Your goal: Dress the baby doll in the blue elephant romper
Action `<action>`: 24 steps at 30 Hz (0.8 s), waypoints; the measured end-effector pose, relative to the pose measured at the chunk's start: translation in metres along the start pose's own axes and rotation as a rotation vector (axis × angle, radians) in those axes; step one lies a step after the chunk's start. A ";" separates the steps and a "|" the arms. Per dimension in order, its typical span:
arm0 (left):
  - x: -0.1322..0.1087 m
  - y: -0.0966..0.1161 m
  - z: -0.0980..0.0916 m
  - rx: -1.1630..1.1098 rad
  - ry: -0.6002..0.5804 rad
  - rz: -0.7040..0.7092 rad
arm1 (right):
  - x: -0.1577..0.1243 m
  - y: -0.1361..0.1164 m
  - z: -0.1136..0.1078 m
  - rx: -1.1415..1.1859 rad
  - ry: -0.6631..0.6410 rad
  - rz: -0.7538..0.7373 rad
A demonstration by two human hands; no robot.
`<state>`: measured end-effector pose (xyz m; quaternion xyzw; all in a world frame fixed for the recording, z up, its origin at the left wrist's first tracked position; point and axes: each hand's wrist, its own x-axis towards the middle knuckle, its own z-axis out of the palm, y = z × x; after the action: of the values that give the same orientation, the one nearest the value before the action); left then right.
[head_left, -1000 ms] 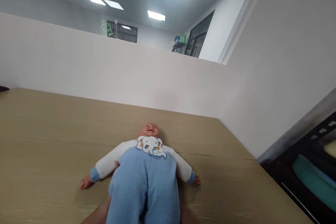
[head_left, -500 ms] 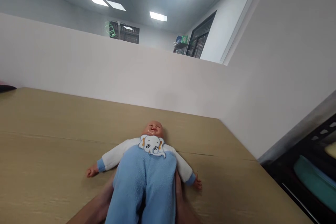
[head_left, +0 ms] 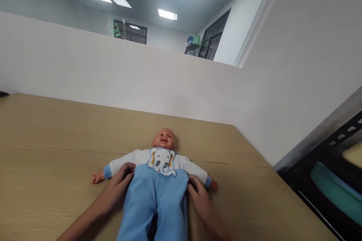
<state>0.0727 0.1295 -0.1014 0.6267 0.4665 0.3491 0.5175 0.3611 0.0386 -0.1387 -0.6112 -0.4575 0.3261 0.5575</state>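
Note:
A baby doll (head_left: 164, 139) lies face up on the brown tabletop, head toward the wall and arms spread to both sides. It wears a fleecy baby romper (head_left: 157, 188), blue below with white sleeves and an elephant patch (head_left: 161, 161) on the chest. At the romper's left edge, just under the doll's arm, my left hand (head_left: 120, 180) is closed on the cloth, thumb and fingers bent together. Opposite, my right hand (head_left: 199, 192) grips the other edge of the romper, its fingertips partly hidden against the cloth. The legs run off the bottom of the view.
The brown table (head_left: 70, 124) meets a low white wall (head_left: 127, 79) at the back. Right of the table stands a dark rack (head_left: 333, 150) with a teal item (head_left: 336, 188) and a pale yellow item (head_left: 353, 158). A dark object shows at the far left edge.
Both my hands have moved up along the doll's sides, from low beside the romper to just under its arms. The doll's head and the elephant patch now show more upright.

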 end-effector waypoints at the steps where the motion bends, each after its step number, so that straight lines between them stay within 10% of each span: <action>1: 0.001 -0.001 -0.004 0.051 -0.041 0.020 | -0.003 0.002 -0.005 -0.033 0.001 -0.011; 9: 0.006 -0.001 -0.023 0.207 -0.279 0.077 | 0.017 0.010 -0.061 -0.873 0.257 -0.499; 16: 0.008 -0.019 -0.005 0.444 -0.022 0.150 | 0.024 0.016 -0.116 -0.989 -0.094 -0.570; 21: 0.000 0.004 -0.005 0.686 0.206 0.222 | 0.023 -0.024 -0.117 -0.962 0.000 -0.661; 24: 0.000 0.039 0.008 0.541 0.102 0.416 | 0.032 -0.072 -0.099 -0.941 0.031 -0.808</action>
<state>0.0885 0.1254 -0.0655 0.8048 0.4296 0.3415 0.2261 0.4490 0.0271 -0.0481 -0.5745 -0.7394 -0.1564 0.3143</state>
